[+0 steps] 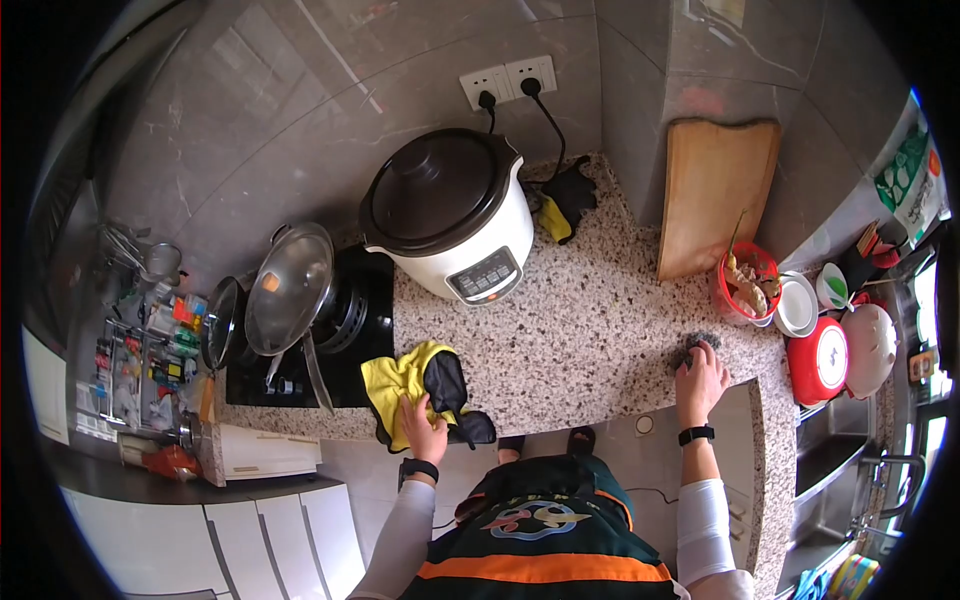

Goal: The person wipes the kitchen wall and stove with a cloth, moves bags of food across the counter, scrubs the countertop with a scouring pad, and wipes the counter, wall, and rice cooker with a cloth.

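My left hand (425, 430) is at the counter's front edge, its fingers gripping a yellow and black cloth (400, 385). The cloth is crumpled, and part of it hangs over the edge. Farther right, my right hand (703, 382) presses a dark grey scouring pad (695, 345) onto the speckled stone counter (570, 330). Most of the pad lies under my fingers. Behind, between the hands, stands a white electric cooker (470, 255) with a dark brown lid.
A wok (290, 290) and a smaller pan (222, 325) are on the black stove (350, 375) at left. Another black and yellow cloth (565, 205) lies behind the cooker. At right are a cutting board (718, 200), a red basket (735, 305), bowls (797, 305), a red pot (818, 360) and the sink (830, 450).
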Available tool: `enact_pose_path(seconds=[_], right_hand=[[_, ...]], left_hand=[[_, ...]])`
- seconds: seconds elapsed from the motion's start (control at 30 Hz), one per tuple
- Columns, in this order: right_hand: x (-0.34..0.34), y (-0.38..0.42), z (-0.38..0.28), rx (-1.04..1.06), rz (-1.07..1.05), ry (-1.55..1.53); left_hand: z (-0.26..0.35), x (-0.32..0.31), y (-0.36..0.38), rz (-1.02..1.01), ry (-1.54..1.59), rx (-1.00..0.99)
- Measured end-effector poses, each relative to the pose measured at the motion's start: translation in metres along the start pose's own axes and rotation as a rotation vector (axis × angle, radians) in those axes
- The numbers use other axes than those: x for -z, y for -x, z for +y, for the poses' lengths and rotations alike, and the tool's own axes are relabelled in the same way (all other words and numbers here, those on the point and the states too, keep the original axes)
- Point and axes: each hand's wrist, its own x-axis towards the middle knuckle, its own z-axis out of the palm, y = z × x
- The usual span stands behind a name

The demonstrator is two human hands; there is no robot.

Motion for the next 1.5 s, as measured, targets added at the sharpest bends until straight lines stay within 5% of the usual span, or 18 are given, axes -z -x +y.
enact_pose_path(seconds=[1.37,1.43,1.5], right_hand=[[0.004,-0.002,0.0,-0.009,-0.014,-0.047],[0.004,-0.002,0.001,-0.009,-0.018,-0.052],[0.006,-0.002,0.0,-0.017,-0.023,-0.048]], left_hand=[[0.006,-0.003,-0.006,0.067,-0.059,-0.004],[0.008,-0.008,-0.024,0.021,0.184,0.233],[0.046,-0.008,-0.04,0.14,0.481,0.253]])
